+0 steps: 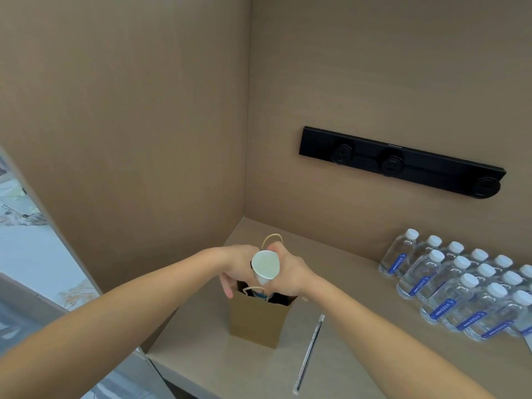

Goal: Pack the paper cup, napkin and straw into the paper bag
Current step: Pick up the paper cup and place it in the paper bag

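A brown paper bag stands upright and open on the counter, its twine handles sticking up. Directly above its mouth is a white paper cup, upright with its open top facing me. My right hand grips the cup from the right side. My left hand is at the bag's left rim beside the cup, fingers curled down; whether it touches the cup I cannot tell. A wrapped straw lies on the counter to the right of the bag. Something blue shows inside the bag. No napkin is visible.
Several rows of small water bottles with white caps stand at the right of the beige counter. A black socket strip is mounted on the back wall. Walls close the nook at left and back. The counter's edge runs at lower left.
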The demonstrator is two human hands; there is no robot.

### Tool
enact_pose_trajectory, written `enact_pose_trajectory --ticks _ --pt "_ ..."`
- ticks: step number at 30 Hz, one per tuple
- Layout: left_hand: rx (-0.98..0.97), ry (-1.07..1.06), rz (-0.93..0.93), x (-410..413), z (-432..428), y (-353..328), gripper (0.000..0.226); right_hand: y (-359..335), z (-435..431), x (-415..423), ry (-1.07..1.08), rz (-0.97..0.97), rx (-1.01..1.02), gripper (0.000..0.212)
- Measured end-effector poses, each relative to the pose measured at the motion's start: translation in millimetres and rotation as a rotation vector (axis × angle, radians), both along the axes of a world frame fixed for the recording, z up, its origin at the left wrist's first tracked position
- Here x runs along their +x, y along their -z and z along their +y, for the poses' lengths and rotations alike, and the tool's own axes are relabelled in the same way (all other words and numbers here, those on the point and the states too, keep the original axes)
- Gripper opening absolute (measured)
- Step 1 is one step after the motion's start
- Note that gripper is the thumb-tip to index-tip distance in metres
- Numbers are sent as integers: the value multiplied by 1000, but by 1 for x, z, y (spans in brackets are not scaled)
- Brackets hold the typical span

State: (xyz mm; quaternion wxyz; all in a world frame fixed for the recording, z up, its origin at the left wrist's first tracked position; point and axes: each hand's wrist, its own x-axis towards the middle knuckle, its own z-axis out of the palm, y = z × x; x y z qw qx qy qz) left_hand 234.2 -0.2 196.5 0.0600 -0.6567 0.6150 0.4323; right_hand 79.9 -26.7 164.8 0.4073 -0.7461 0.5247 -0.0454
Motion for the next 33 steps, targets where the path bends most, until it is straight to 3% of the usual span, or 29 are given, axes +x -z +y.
enact_pose_trajectory --ticks 4,9,12,18,24,29,33 --pt "-94 78 -150 -8 0 7 32 6 -2 4 -64 96 -63 57" --pt "-234 82 -288 -10 2 24 25 15 -2 13 -130 228 -118 57" --pt "-361 74 -253 -6 14 36 38 20 -5 17 -173 294 -131 58" --pt "-504 234 -244 11 37 48 23 28 -12 26 -253 451 -169 70" --pt "-499 419 -353 21 40 55 40 37 -20 47 -316 582 -222 60" --pt "-557 509 -241 26 43 50 46 46 -21 63 -477 773 -182 26" --pt "-565 580 -205 31 44 46 44 59 -22 70 -507 814 -101 30"
